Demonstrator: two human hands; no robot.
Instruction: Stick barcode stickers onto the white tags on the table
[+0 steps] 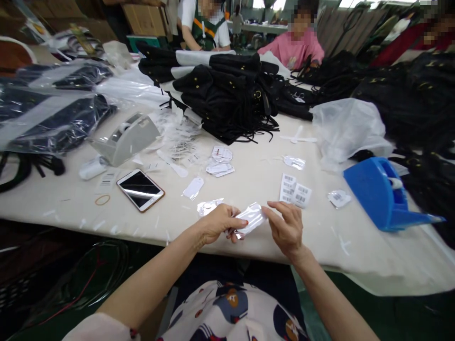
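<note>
We seem midway: our left hand (220, 221) pinches a shiny packet (253, 219) over the table (256, 166), our right hand (287, 228) curls at its end, grip unclear, and loose tags (219, 169) lie beyond.

Left hand (221, 222): bare; orange-red colour on the thumbnail (245, 222)
Right hand (288, 228): bare, fingers slender; nail colour too small to tell
Forearms (170, 259): bare behind both hands, tapering to narrow wrists
Left sleeve (99, 327): pale pink, behind the left hand, with a dark-and-red detail (134, 334) at its edge
Printed garment (204, 296): off-white, below and between the hands
Print (232, 299): rounded navy patches, brown bear-like figures, small red spots, curved navy stripes
</note>
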